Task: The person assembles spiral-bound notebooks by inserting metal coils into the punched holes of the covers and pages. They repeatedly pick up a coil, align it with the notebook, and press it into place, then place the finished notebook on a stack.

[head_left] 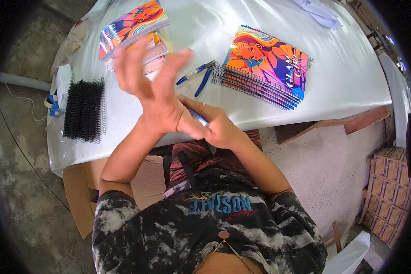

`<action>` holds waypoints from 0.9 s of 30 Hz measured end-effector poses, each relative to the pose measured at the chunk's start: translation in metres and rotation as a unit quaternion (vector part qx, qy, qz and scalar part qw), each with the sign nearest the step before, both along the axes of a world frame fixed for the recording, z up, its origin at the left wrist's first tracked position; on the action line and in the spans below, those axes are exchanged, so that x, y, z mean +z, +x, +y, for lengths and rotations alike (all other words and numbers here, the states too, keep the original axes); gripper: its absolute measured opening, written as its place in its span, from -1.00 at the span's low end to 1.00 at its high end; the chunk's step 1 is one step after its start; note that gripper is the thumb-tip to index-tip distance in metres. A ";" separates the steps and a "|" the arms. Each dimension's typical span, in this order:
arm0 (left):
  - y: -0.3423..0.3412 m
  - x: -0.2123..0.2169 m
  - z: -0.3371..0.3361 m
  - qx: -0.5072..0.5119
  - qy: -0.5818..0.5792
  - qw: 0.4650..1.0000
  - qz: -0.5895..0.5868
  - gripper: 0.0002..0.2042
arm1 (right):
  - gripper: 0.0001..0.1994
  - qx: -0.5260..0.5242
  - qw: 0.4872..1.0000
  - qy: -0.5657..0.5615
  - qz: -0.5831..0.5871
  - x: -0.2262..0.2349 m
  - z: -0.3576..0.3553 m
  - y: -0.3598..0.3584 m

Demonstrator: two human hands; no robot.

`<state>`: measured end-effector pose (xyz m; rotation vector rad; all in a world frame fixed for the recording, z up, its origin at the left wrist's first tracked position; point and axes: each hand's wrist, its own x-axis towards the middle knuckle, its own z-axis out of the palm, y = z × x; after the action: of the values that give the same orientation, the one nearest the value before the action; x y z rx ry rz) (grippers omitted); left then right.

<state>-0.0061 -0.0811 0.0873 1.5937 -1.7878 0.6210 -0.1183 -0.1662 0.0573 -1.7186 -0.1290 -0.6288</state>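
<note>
**A:** How many stacks of notebooks on the desk (342, 77)?

**B:** Two. One fanned stack of spiral-bound notebooks with bright orange, pink and blue illustrated covers (267, 66) lies at two o'clock from the hands, its black wire spines facing them. A second, smaller stack of the same colourful covers (132, 25) lies at eleven o'clock, partly behind the raised hand; I cannot count the books in either.

**A:** Anything else, counted?

**B:** One pair of blue-handled pliers (197, 75) at twelve o'clock, between the two stacks. One bundle of black wire binding coils (83, 109) at nine o'clock, near the desk's left edge. One pile of small brown cardboard boxes (390, 192) on the floor at four o'clock, and one larger open brown carton (84, 192) under the desk at seven o'clock.

**A:** The hands?

**B:** The left hand (153, 86) is raised, blurred, fingers spread apart and holding nothing. The right hand (217, 125) sits just below it, touching its heel, fingers curled around a small, thin blue-and-white object (199, 118).

**A:** What does that look like?

**B:** Mostly hidden in the fist; only a short glossy end shows, over the desk's near edge. I cannot tell what it is.
</note>
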 end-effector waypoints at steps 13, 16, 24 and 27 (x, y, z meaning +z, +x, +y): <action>-0.055 0.064 0.087 0.057 0.072 0.927 0.364 -0.55 | -0.43 -0.043 0.970 -0.224 -0.081 0.086 0.014 -0.014; -0.048 0.067 0.087 0.099 0.041 0.855 0.507 -0.79 | -0.66 -0.007 0.987 -0.158 0.037 0.099 0.008 -0.017; -0.014 0.018 0.057 -0.019 0.004 0.697 0.717 -0.92 | -0.77 -0.011 0.961 -0.006 0.277 0.053 -0.010 0.000; -0.016 0.014 0.056 -0.060 0.011 0.718 0.693 -0.93 | -0.72 0.035 0.977 -0.087 0.193 0.050 -0.008 -0.006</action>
<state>-0.0224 -0.0253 0.1010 1.2486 -0.6692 -0.6174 -0.1239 -0.1742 0.1069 -1.9659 0.0317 -0.2278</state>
